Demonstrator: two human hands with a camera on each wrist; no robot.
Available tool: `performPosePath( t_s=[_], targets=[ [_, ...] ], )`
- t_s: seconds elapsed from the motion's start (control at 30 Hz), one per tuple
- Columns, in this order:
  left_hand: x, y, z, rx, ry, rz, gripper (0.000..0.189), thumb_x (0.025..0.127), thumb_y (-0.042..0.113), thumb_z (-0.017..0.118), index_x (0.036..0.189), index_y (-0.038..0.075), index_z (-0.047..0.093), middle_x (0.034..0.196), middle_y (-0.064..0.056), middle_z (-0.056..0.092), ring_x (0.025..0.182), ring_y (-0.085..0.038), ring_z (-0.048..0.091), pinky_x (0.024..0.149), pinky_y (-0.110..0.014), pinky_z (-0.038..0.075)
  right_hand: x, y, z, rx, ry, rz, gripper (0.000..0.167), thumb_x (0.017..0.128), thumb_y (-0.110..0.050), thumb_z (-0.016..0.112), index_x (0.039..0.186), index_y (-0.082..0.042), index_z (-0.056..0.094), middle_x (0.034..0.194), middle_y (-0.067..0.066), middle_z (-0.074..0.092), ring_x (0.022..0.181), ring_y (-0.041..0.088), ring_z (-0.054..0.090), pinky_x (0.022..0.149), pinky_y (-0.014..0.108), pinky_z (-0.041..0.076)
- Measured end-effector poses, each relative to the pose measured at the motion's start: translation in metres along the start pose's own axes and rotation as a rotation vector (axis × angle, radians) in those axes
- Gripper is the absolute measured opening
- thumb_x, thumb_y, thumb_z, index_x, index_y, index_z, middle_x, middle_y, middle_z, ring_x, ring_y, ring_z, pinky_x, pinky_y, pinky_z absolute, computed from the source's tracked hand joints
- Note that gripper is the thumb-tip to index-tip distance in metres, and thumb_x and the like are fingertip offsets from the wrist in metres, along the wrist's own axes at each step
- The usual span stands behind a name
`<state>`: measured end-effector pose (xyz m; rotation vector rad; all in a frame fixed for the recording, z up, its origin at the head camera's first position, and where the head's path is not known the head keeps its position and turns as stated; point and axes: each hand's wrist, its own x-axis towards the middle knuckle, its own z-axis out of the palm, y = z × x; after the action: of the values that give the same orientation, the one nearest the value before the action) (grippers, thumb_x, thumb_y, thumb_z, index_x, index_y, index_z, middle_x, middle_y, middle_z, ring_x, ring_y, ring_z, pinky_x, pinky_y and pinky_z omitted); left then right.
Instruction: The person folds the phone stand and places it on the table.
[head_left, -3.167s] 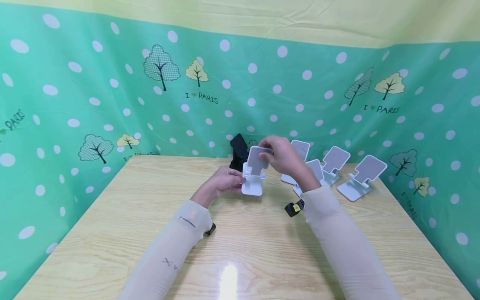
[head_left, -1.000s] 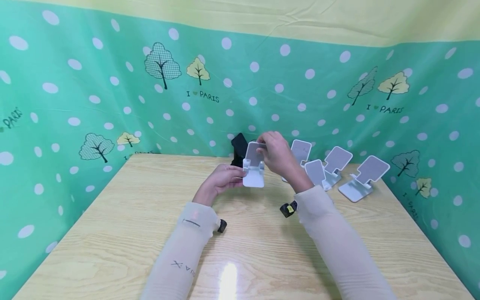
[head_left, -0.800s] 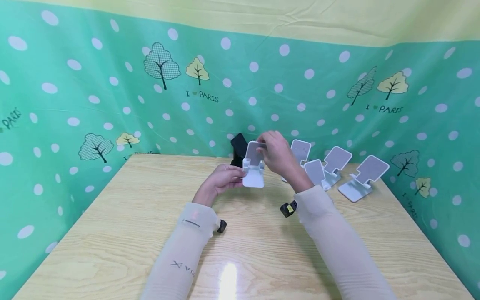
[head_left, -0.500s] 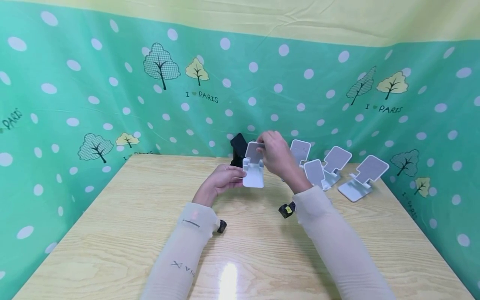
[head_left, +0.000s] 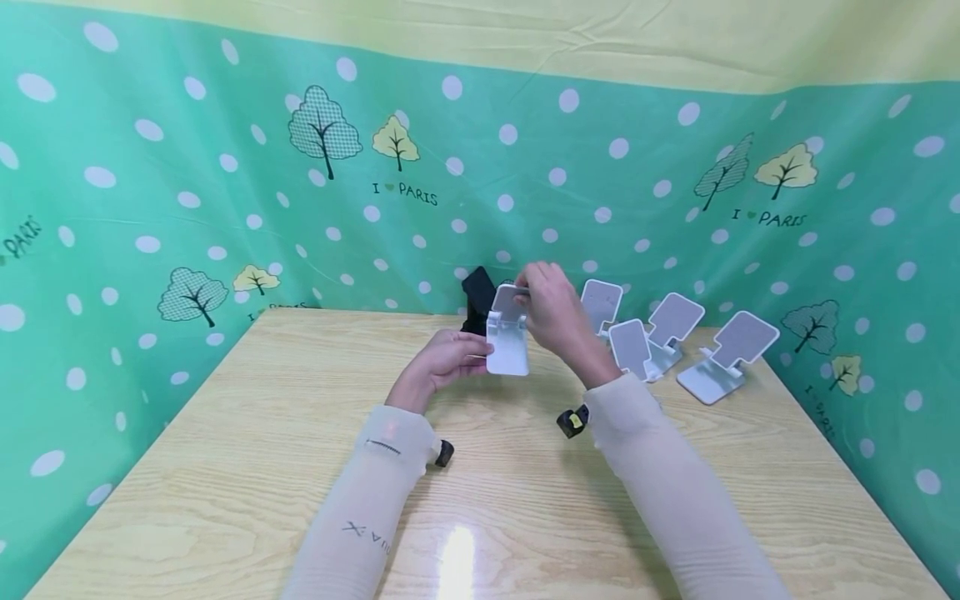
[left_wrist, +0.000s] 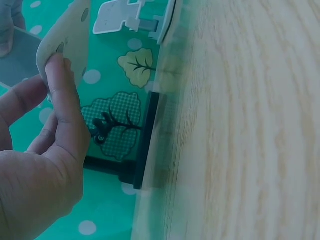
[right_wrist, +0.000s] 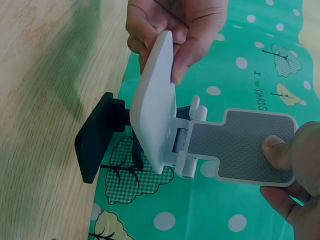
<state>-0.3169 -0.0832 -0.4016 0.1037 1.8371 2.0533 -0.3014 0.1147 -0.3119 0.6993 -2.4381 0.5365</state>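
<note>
A white phone stand [head_left: 507, 346] with a grey padded plate is held up above the table between both hands. My left hand [head_left: 448, 357] pinches the edge of its base, thumb on one face and fingers on the other, as the right wrist view shows. My right hand [head_left: 553, 308] pinches the far end of the padded plate [right_wrist: 245, 145], thumb on the grey pad. Plate and base meet at a hinge [right_wrist: 181, 140] and stand at an angle to each other. Just behind them is a black stand [head_left: 478, 296], partly hidden.
Several white phone stands with grey pads stand at the back right of the wooden table [head_left: 300, 467], among them a rightmost stand [head_left: 742, 340] and a nearer stand [head_left: 632, 346] partly hidden by the right arm. A green dotted cloth [head_left: 420, 233] hangs behind.
Over about three seconds the held stand has risen slightly, and its padded plate has tilted back relative to the base. Both hands keep their hold. Only a slight further tilt shows in the last second.
</note>
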Motion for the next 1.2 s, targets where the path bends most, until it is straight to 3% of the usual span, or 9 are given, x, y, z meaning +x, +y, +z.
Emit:
performPosePath(
  t_s=[0.5,0.83,1.0,1.2],
  targets=[
    [0.001,-0.003,0.0,0.007,0.018,-0.008,0.032,0.095,-0.002,0.066,0.125,-0.014,0.064,0.102,-0.014,0.073,0.082,-0.017,0.071,0.096,-0.043,0.057,-0.002,0.0,0.004,-0.027,0.048,-0.028,0.012,0.091,0.0,0.075,0.097,-0.003,0.064,0.094,0.009,0.066,0.087,0.027,0.056,0.074,0.035,0.051],
    [0.001,0.0,-0.007,-0.047,0.06,0.005,0.034,0.096,0.0,0.066,0.128,-0.013,0.062,0.104,-0.015,0.071,0.078,-0.014,0.069,0.082,-0.03,0.061,-0.003,-0.005,0.005,-0.056,0.074,-0.064,0.013,0.09,0.001,0.075,0.095,-0.003,0.064,0.093,0.01,0.066,0.089,0.027,0.058,0.076,0.035,0.053],
    [0.001,0.001,-0.009,-0.079,0.057,0.016,0.033,0.098,0.0,0.064,0.128,-0.013,0.062,0.106,-0.015,0.07,0.08,-0.014,0.07,0.076,-0.026,0.061,-0.003,-0.009,0.007,-0.076,0.083,-0.11,0.011,0.091,0.002,0.073,0.095,-0.002,0.063,0.093,0.011,0.066,0.088,0.029,0.058,0.074,0.036,0.053],
    [0.001,0.002,-0.009,-0.084,0.058,0.013,0.032,0.097,-0.001,0.064,0.127,-0.013,0.062,0.107,-0.016,0.07,0.08,-0.014,0.07,0.074,-0.025,0.061,-0.005,-0.01,0.009,-0.085,0.085,-0.105,0.012,0.091,0.001,0.075,0.095,-0.002,0.063,0.092,0.01,0.066,0.086,0.027,0.057,0.072,0.033,0.053]
  ],
)
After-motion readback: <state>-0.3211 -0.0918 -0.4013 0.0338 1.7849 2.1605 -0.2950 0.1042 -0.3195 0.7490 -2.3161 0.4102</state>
